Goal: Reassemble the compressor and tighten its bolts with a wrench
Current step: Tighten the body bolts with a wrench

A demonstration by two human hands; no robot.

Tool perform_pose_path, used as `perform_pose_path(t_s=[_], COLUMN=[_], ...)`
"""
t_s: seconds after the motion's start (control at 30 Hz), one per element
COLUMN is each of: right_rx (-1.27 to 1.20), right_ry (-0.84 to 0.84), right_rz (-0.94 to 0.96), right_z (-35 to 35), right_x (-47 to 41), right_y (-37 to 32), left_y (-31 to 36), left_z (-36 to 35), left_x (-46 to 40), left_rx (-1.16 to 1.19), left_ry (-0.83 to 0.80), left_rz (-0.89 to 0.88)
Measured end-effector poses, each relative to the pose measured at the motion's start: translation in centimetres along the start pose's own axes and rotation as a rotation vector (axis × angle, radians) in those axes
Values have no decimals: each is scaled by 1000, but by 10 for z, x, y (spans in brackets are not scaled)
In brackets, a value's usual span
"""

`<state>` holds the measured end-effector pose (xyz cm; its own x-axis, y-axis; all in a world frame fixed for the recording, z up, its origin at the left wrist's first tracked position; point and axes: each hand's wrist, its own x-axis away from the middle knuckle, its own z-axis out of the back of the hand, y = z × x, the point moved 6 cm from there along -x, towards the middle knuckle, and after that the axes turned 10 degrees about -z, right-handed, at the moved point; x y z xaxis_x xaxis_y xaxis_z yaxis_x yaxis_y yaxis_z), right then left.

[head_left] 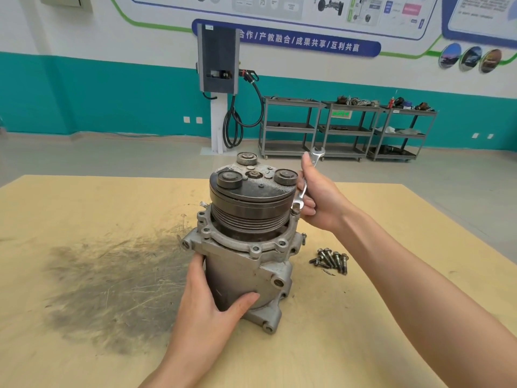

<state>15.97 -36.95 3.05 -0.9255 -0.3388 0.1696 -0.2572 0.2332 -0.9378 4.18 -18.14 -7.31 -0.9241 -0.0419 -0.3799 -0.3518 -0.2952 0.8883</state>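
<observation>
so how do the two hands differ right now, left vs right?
The left hand wraps low around the compressor body, thumb across its front, steadying it; the right hand is up beside the pulley. The left hand holds no tool; the right hand grips a wrench, its lower end on a bolt at the flange rim, upper end sticking out above the fingers. Both are bare and reach in from the near side.
</observation>
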Motion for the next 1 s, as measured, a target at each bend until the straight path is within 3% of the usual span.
perform_pose_path(t_s=[0.17,0.47,0.8,1.0], right_rx=[50,0,162,-165], right_ry=[-75,-55,-150,-24], right_rz=[-26,-36,-124,-66], right_z=[-3,1,-10,-1], right_x=[-4,-3,-11,1], right_y=[-1,2,3,19], left_y=[2,0,1,2], left_z=[0,1,1,2], left_x=[1,2,2,2], left_rx=[2,-17,-48,-71], left_ry=[-2,1,-14,-4], left_rz=[-5,-25,-31,-35])
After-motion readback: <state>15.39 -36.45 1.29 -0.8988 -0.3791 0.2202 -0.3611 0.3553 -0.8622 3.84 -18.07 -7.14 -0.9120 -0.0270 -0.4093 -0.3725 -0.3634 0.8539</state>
